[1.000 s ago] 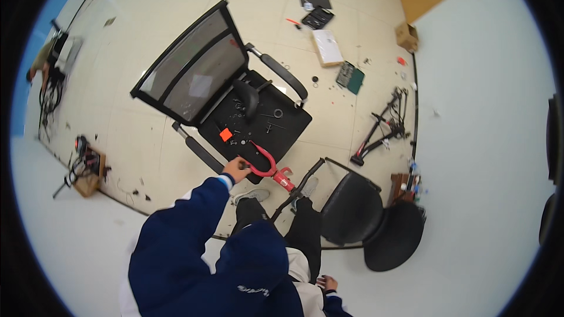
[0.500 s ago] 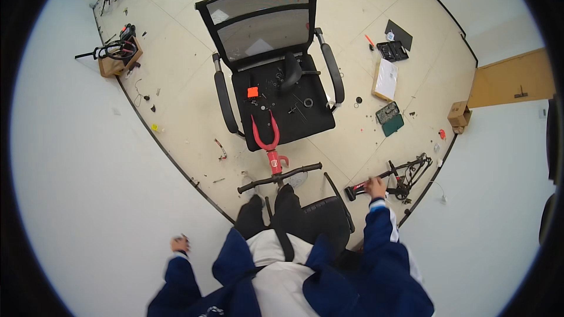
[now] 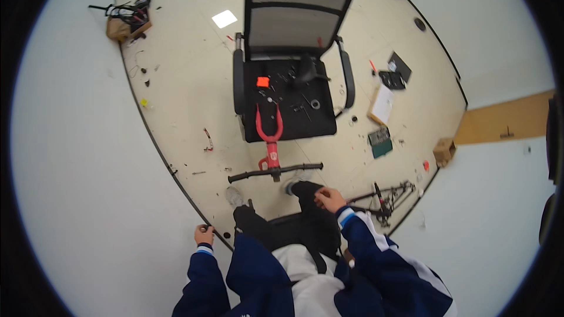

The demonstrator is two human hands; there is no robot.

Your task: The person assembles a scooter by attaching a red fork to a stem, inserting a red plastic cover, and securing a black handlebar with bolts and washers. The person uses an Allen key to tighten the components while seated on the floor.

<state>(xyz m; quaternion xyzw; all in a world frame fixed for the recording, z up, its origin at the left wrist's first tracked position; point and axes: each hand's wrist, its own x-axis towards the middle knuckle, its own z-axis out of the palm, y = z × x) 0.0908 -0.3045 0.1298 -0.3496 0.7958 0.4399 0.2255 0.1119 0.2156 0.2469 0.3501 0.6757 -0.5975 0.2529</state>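
My left hand is held out at the lower left beside the wall, fingers curled around something small and dark that I cannot make out. Over my right knee is my right hand, its fingers drawn together; what they hold, if anything, is too small to see. In front of me a red bicycle fork has its prongs on the office chair's seat. A black handlebar crosses its near end. Neither hand touches the fork or the bar. On the black chair seat lie an orange piece, a bicycle saddle and several small metal parts.
Right of my legs a dark bicycle frame lies on the floor. Farther off are a green case, a white-topped box, a black tool case and a cardboard box. A carton of parts stands by the left wall.
My view has shifted and turned. My right hand has come left from near the bicycle frame to above my knee. The left hand has moved up and inward. The fork stays on the chair.
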